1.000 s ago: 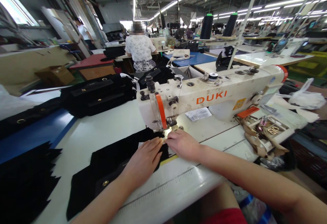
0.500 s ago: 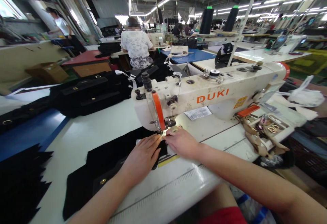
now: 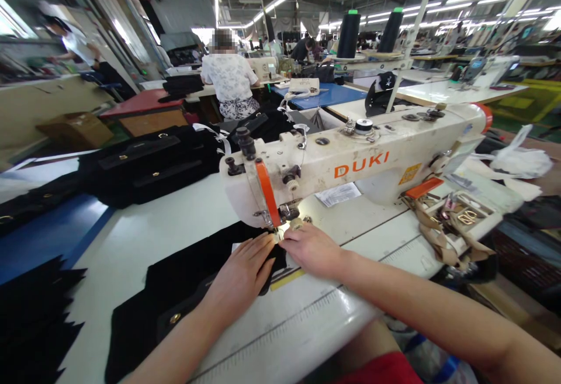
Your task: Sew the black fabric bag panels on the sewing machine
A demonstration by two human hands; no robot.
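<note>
Black fabric (image 3: 175, 267) with a gold-coloured fitting (image 3: 175, 318) lies on the white sewing table, its right end beside the lit needle area of the white DUKI sewing machine (image 3: 359, 156). My left hand (image 3: 245, 267) rests flat on this fabric, fingers stretched towards the needle. Just right of the needle, my right hand (image 3: 311, 248) has its fingers bent and pressed together at the fabric's edge; what lies under the fingertips is too small to make out.
Stacked black pieces (image 3: 144, 162) lie behind on the left, more black fabric (image 3: 35, 314) at the near left. A tray (image 3: 482, 223) with metal rings and beige straps sits at right. Beyond the machine, a person (image 3: 228, 77) in a patterned white top faces away.
The view has shifted slightly, moving most things a little left. Both hands stay beside the needle, with the fabric lying nearly the same. At the far left, a person leans further forward.
</note>
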